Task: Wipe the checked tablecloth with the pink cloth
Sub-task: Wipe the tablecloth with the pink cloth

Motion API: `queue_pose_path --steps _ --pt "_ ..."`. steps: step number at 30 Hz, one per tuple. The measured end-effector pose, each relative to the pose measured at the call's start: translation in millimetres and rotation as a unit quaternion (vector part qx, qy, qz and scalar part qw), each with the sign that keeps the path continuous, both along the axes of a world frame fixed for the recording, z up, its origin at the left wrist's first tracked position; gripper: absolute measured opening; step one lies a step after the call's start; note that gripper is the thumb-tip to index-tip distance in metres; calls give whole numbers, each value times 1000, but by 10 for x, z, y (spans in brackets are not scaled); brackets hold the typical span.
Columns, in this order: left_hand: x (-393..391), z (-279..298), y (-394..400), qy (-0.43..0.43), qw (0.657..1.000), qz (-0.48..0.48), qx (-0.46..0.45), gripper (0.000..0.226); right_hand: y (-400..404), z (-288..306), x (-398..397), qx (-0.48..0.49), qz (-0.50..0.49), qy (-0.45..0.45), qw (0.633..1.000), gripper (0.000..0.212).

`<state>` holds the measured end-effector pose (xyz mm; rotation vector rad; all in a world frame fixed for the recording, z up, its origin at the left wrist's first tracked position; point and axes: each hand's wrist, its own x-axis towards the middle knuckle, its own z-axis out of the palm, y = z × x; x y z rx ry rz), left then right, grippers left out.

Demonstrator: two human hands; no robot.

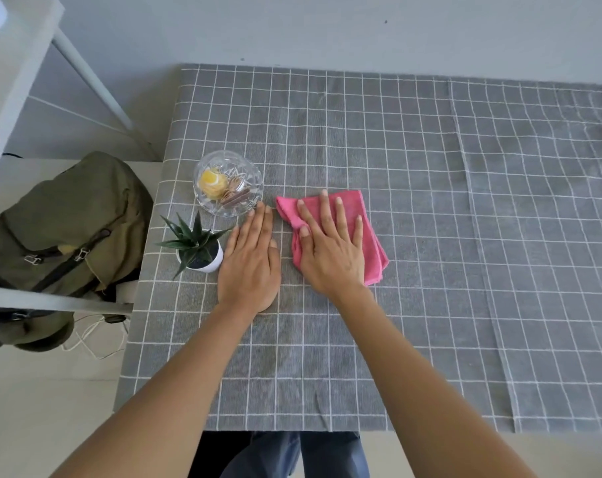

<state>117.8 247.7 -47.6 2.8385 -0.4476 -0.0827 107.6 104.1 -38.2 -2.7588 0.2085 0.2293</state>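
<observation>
Mid-wipe, by the look of it — right hand flat, fingers spread, pressing the pink cloth onto the checked tablecloth. Left hand just beside it, also flat, bracing the fabric, gripping nothing. Hemmed in leftward by a glass bowl and a potted plant; open rightward — likely calls for a long sweep that way, short of the near edge.

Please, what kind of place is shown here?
Probably a room in a home: a table with a checked tablecloth, a glass bowl of snacks, a small potted plant, and a green backpack beside it.
</observation>
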Motion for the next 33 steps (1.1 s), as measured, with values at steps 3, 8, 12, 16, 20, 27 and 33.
queue_pose_path --steps 3,8,12,16,20,27,33 --pt "14 -5 10 6 1000 0 -5 56 -346 -29 -114 -37 -52 10 998 51" --pt "10 -25 17 7 1000 3 -13 53 -917 -34 -357 -39 -189 22 981 51" --pt "9 -41 8 9 1000 7 -18 52 -735 -31 -273 -24 -196 14 980 50" --pt "4 -27 8 4 1000 3 -20 53 -306 -13 -164 -18 -104 18 994 51" --pt "4 -27 24 -4 1000 -4 -13 54 120 -2 -149 5 -26 5 1000 51" --pt "20 -28 30 -2 1000 -11 -13 53 -699 -30 -367 -53 -93 13 994 50" --pt "13 -21 33 -1 1000 -10 -14 53 -1270 3 -586 -47 -206 26 977 50"
